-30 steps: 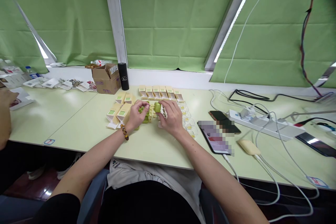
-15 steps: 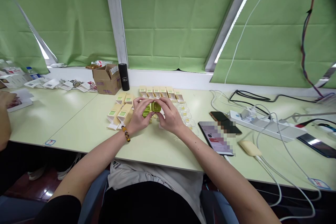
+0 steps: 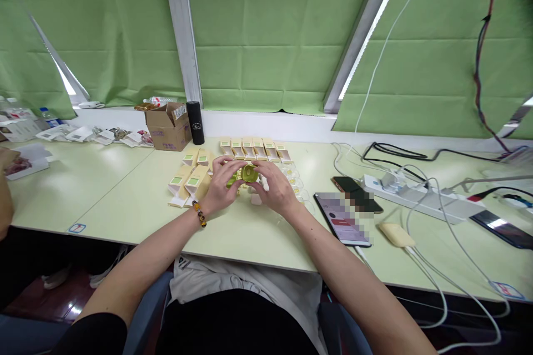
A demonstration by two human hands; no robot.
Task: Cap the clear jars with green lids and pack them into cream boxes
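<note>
Between my two hands a small green plastic cup [image 3: 250,173] is held up over the table, its hollow inside facing me. My right hand [image 3: 275,186] pinches its right side with thumb and fingers. My left hand [image 3: 224,184] has its fingertips closed at the left edge, with another green piece [image 3: 232,179] showing between thumb and fingers. Whether the two green parts are joined, I cannot tell. Cream paper boxes with green labels [image 3: 192,182] stand left of my left hand. Several clear plastic shells [image 3: 295,182] lie just right of my right hand.
More cream boxes [image 3: 254,147] stand in a row behind my hands. A cardboard box [image 3: 167,130] and a black cylinder [image 3: 195,123] are at the back. To the right lie a tablet [image 3: 339,216], phone [image 3: 353,191] and power strip [image 3: 416,199] with cables. Another person's arm [image 3: 5,205] is far left.
The green cup has tipped so that more of its inside shows, and my right-hand fingers have shifted around it. At far left the other person's hand has moved lower.
</note>
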